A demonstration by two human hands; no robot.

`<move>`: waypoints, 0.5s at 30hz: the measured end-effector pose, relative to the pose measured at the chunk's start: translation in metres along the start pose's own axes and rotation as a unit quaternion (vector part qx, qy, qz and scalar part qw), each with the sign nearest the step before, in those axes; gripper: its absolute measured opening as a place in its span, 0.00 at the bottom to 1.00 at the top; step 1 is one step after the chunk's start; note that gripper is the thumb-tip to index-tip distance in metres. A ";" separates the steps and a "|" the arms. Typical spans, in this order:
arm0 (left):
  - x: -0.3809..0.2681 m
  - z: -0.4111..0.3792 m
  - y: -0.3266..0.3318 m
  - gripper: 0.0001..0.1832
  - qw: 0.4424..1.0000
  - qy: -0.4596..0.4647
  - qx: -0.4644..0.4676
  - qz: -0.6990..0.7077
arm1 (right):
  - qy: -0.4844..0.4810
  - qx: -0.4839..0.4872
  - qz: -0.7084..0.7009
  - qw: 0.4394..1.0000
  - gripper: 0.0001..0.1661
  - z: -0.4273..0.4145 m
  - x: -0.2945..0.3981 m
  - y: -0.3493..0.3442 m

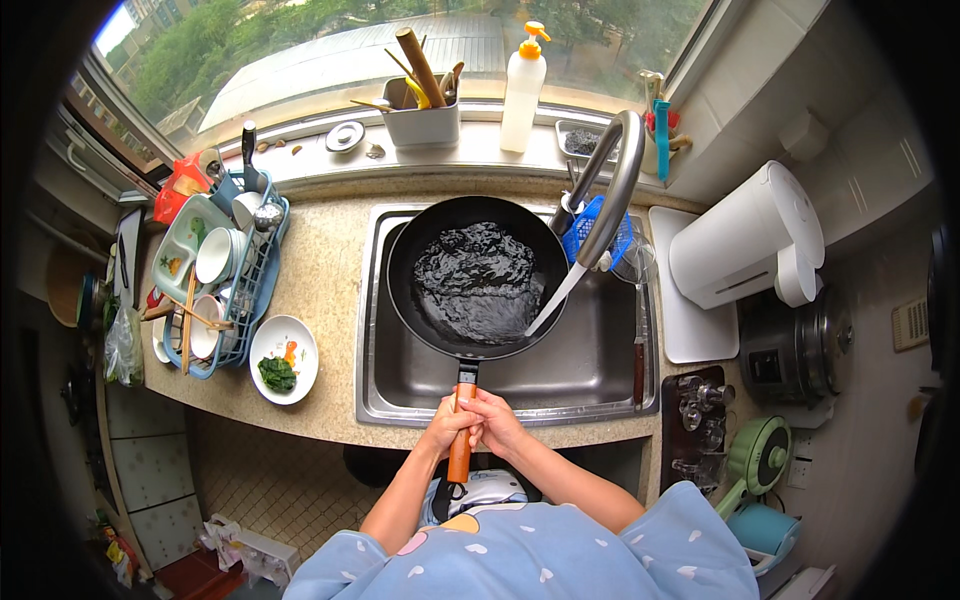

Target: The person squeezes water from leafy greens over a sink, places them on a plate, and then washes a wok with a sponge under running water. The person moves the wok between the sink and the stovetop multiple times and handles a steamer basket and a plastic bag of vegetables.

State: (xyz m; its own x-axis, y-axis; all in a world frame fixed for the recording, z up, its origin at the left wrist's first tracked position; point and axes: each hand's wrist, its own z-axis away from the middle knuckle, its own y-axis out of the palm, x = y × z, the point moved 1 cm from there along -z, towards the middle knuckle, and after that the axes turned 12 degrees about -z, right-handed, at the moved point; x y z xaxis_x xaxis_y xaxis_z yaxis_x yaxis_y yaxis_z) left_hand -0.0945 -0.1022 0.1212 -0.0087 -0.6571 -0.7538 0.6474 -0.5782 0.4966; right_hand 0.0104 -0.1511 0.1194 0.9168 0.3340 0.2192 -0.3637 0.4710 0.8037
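Note:
Both of my hands grip the orange-brown wooden handle (460, 442) of a black frying pan (405, 262). My left hand (445, 429) wraps it from the left, and my right hand (493, 421) closes on it from the right, the fingers meeting. The pan is over the stainless steel sink (600, 360), towards its left side. From the curved metal faucet (628, 161) a stream of water (559, 296) runs into the pan's right part. Rippling water (476, 281) covers the pan's bottom. Whether the pan rests on the sink rim cannot be told.
Left of the sink are a white plate (298, 330) with leafy greens (277, 373) and a blue dish rack (251, 300) of bowls. A pump bottle (523, 97) and utensil holder (422, 126) stand on the windowsill. A blue basket (596, 229) hangs near the faucet; a white appliance (731, 232) stands right.

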 end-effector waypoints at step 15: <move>0.014 -0.027 -0.001 0.08 0.998 -0.006 0.015 0.057 | -0.033 -0.034 0.048 0.998 0.19 -0.019 0.010 -0.024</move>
State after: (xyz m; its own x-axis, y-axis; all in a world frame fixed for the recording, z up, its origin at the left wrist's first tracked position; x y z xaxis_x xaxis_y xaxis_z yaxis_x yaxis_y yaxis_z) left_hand -0.0747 -0.0981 0.0987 0.0547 -0.7257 -0.6858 0.6222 -0.5124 0.5919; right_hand 0.0256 -0.1437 0.0922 0.8850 0.3272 0.3312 -0.4591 0.4951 0.7376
